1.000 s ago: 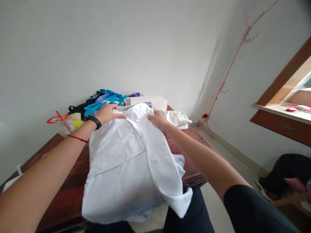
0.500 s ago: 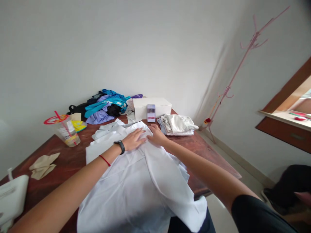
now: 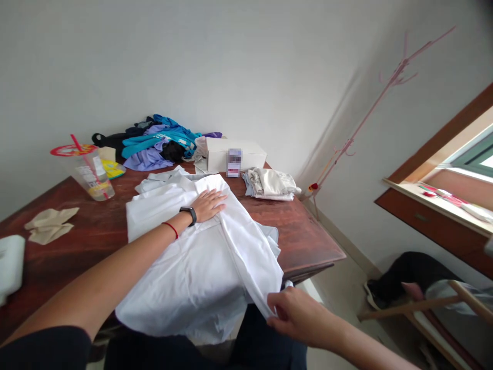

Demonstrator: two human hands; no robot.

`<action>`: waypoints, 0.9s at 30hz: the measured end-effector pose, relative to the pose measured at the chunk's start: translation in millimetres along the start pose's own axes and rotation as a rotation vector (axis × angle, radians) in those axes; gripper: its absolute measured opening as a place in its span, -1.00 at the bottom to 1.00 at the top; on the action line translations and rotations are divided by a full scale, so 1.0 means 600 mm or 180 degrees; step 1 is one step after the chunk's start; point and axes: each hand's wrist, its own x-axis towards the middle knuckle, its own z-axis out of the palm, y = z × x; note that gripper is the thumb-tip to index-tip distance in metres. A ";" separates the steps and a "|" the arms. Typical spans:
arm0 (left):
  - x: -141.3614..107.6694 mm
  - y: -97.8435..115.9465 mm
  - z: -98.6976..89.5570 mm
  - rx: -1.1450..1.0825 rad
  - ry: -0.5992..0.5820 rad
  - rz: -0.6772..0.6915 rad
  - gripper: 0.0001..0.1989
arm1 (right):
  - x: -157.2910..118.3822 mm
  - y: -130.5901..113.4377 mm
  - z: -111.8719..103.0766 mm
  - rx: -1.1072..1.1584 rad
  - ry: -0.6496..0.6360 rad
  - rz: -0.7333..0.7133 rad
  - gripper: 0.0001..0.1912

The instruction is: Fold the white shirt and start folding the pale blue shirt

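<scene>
A white shirt [image 3: 192, 272] lies spread over the dark red wooden table [image 3: 304, 236], its lower part hanging past the front edge. My left hand [image 3: 208, 205] rests flat on its upper part, fingers spread. Down at the right, my right hand [image 3: 287, 311] pinches the end of the shirt's sleeve, which runs down along the right side. Other pale cloth [image 3: 269, 236] shows from beneath the shirt.
Behind are a heap of blue and purple clothes [image 3: 154, 146], a white box [image 3: 252, 151], a phone [image 3: 233, 163] and folded clothes [image 3: 271, 183]. A plastic cup [image 3: 90, 174] and beige cloth [image 3: 52, 224] are at left. A pink coat rack [image 3: 362, 121] stands right.
My right hand has moved from the shirt's top down to the sleeve's end and grips it, pulling the sleeve straighter. My left hand stays on the shirt. The view has shifted right.
</scene>
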 end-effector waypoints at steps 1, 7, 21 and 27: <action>0.000 0.001 -0.001 -0.0064 -0.0029 -0.0012 -0.44 | -0.007 -0.006 0.022 -0.0139 -0.0055 0.0076 -0.87; -0.007 0.010 -0.013 -0.0367 0.0031 -0.0004 -0.47 | -0.017 -0.034 0.105 -0.0132 -0.0549 -0.0328 -0.71; -0.017 0.017 -0.042 -0.0683 0.0105 0.0109 -0.49 | 0.029 0.070 0.059 0.1156 0.2190 0.0699 -0.68; -0.074 0.070 -0.069 -0.0705 -0.0067 0.0697 -0.56 | 0.047 0.087 0.048 0.1405 0.1911 0.0613 -0.67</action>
